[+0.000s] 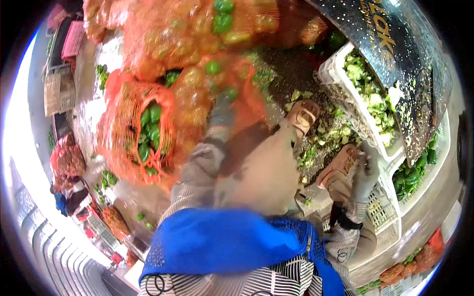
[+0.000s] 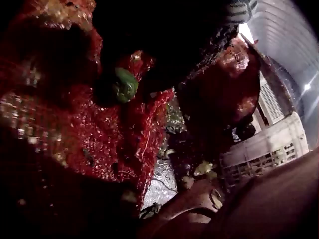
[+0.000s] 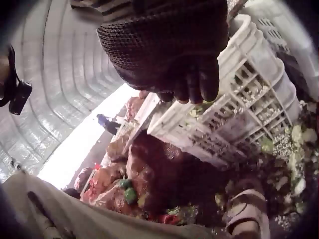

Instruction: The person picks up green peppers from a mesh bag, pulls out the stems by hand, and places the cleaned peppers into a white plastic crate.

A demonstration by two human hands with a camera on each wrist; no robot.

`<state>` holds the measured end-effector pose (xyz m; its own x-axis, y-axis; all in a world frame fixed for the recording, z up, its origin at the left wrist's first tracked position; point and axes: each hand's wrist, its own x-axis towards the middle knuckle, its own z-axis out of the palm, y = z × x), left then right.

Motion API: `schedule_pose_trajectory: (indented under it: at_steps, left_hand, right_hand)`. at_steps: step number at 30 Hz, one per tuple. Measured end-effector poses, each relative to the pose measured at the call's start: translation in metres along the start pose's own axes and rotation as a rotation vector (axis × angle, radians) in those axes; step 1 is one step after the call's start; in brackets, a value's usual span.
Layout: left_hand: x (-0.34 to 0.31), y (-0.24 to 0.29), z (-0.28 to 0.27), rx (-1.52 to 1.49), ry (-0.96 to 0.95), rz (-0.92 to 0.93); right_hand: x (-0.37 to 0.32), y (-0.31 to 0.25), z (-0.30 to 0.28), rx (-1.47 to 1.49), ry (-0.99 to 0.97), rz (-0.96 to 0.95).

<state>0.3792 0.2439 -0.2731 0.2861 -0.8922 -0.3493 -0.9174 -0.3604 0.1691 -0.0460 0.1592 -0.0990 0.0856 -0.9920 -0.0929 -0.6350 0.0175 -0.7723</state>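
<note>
My gloved left hand [image 1: 222, 116] reaches forward over an orange mesh sack and holds a green pepper [image 1: 229, 92] at its fingertips. In the left wrist view the same pepper [image 2: 125, 85] shows against the red mesh, while most of the hand is lost in shadow. Another green pepper [image 1: 213, 67] lies just beyond it on the mesh. My gloved right hand [image 1: 365, 172] hangs loosely beside a white crate [image 1: 390, 157] of chopped green pieces. In the right wrist view its fingers [image 3: 209, 84] overlap the crate's rim, with nothing visibly held.
An opened mesh sack [image 1: 113, 130] of green peppers stands to the left, with fuller sacks [image 1: 168, 37] behind. A dark speckled board [image 1: 414, 64] leans over the crate. Another crate [image 1: 447, 143] of green peppers stands right. Chopped scraps [image 1: 335, 135] litter the floor around my sandals [image 1: 340, 165].
</note>
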Motion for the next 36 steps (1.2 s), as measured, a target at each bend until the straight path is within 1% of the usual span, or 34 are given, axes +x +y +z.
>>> schedule_pose_trajectory:
  at_steps: [1, 2, 3, 4, 5, 6, 7, 8, 9, 10, 11, 12, 13, 14, 15, 16, 18, 20, 21, 22, 23, 25, 27, 29, 31, 32, 33, 34, 35, 36]
  left_hand:
    - [0.024, -0.001, 0.015, 0.022, -0.022, -0.035]
    - [0.058, -0.026, 0.058, 0.086, -0.122, -0.059]
    - [0.073, -0.025, 0.055, 0.084, -0.114, -0.040]
    - [0.076, -0.019, 0.046, 0.221, -0.144, -0.033]
    - [0.076, -0.012, 0.041, 0.358, -0.173, -0.032]
    - [0.080, -0.006, 0.039, 0.239, -0.292, -0.191]
    - [0.087, -0.001, 0.036, 0.120, -0.402, -0.346]
    - [0.089, 0.004, 0.036, 0.385, -0.417, -0.239]
    - [0.088, 0.005, 0.038, 0.365, -0.412, -0.257]
    - [0.096, -0.004, 0.057, 0.290, -0.404, -0.335]
    - [0.103, -0.012, 0.072, 0.215, -0.397, -0.415]
    - [0.099, -0.011, 0.067, 0.225, -0.379, -0.415]
    - [0.093, -0.004, 0.056, 0.135, -0.208, -0.338]
    - [0.090, 0.005, 0.042, 0.048, -0.036, -0.257]
    - [0.086, 0.034, 0.008, 0.252, 0.272, 0.138]
    - [0.079, 0.075, -0.040, 0.453, 0.570, 0.539]
    - [0.074, 0.151, -0.128, -0.088, 0.508, 0.559]
    - [0.086, 0.205, -0.175, -0.405, 0.330, 0.709]
    - [0.086, 0.230, -0.179, -0.944, 0.167, 0.814]
    - [0.083, 0.253, -0.208, -0.755, 0.036, 0.825]
    - [0.093, 0.262, -0.222, -0.660, 0.290, 1.044]
    - [0.120, 0.256, -0.250, -0.274, 0.627, 0.966]
    - [0.150, 0.230, -0.260, -0.349, 0.637, 0.384]
    - [0.219, 0.151, -0.241, -0.357, 0.739, 0.195]
    - [0.259, 0.090, -0.227, -0.081, 0.668, 0.006]
    - [0.275, 0.070, -0.215, -0.055, 0.534, -0.107]
    - [0.288, 0.063, -0.204, -0.031, 0.403, -0.214]
    - [0.288, 0.066, -0.195, -0.042, 0.401, -0.194]
    - [0.280, 0.067, -0.186, -0.071, 0.422, -0.201]
    - [0.278, 0.069, -0.183, -0.098, 0.445, -0.211]
  right_hand:
    - [-0.002, 0.013, 0.013, 0.048, -0.017, 0.082]
    - [-0.002, 0.012, 0.019, 0.052, -0.045, 0.088]
    - [-0.001, 0.009, 0.027, 0.058, -0.072, 0.093]
    - [0.003, 0.007, 0.031, 0.054, -0.055, 0.094]
    - [0.010, 0.005, 0.033, 0.000, -0.088, 0.067]
    - [0.016, 0.003, 0.036, -0.050, -0.119, 0.040]
    - [0.023, 0.002, 0.039, -0.045, -0.096, 0.036]
    - [0.031, 0.000, 0.043, -0.013, -0.125, 0.004]
    - [0.039, -0.003, 0.046, 0.020, -0.156, -0.028]
    - [0.048, -0.009, 0.048, 0.088, -0.210, 0.069]
    - [0.057, -0.015, 0.052, 0.100, -0.194, 0.059]
    - [0.064, -0.022, 0.056, 0.170, -0.237, 0.069]
    - [0.072, -0.028, 0.059, 0.241, -0.283, 0.074]
    - [0.080, -0.033, 0.062, 0.281, -0.294, 0.003]
    - [0.087, -0.041, 0.064, 0.372, -0.322, -0.021]
    - [0.092, -0.049, 0.070, 0.421, -0.301, -0.023]
    - [0.109, -0.051, 0.079, 0.475, -0.277, -0.028]
    - [0.131, -0.050, 0.088, 0.543, -0.108, -0.296]
    - [0.137, -0.064, 0.079, 0.709, -0.068, -0.153]
    - [0.149, -0.081, 0.057, 0.845, -0.042, -0.005]
    - [0.163, -0.095, 0.032, 0.975, -0.018, 0.148]
    - [0.186, -0.099, -0.004, 1.110, 0.174, 0.134]
    - [0.216, -0.071, -0.036, 0.579, 0.465, -0.041]
    - [0.240, -0.033, -0.060, 0.203, 0.562, -0.135]
    - [0.256, 0.012, -0.068, 0.169, 0.571, -0.147]
    - [0.260, 0.033, -0.072, -0.129, 0.496, -0.101]
    - [0.263, 0.045, -0.074, -0.427, 0.418, -0.052]
    - [0.262, 0.050, -0.072, -0.387, 0.437, -0.025]
    - [0.263, 0.049, -0.071, -0.425, 0.439, -0.061]
    - [0.264, 0.044, -0.072, -0.450, 0.440, -0.046]
